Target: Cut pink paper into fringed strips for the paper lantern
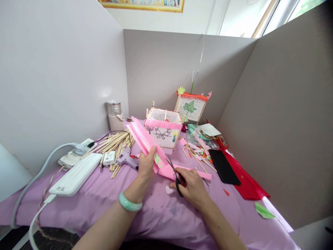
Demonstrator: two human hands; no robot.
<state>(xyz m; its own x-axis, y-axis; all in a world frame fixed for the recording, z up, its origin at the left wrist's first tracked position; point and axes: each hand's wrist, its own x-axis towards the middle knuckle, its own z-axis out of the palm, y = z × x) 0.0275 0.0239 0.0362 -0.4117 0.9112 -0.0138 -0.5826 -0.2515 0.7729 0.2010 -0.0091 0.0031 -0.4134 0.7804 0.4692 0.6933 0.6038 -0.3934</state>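
My left hand [147, 162] is closed on a long folded sheet of pink paper [142, 136], which tilts up to the left. In my right hand [191, 185] is a pair of black-handled scissors [178, 176], with the blades apart at the paper's lower edge. A pink strip [200, 173] extends to the right behind the scissors. Just behind the paper stands a stick-framed lantern [163, 135] with drawn panels and a pink fringe. On the cloth near my right hand lies a small pale heart [169, 190].
Wooden sticks [114, 142], a purple glue gun [127, 159] and a white power bank [76, 173] lie on the left. A second lantern [192, 107] hangs at the back. To the right are a black phone [224, 166], red paper [246, 178] and paper scraps.
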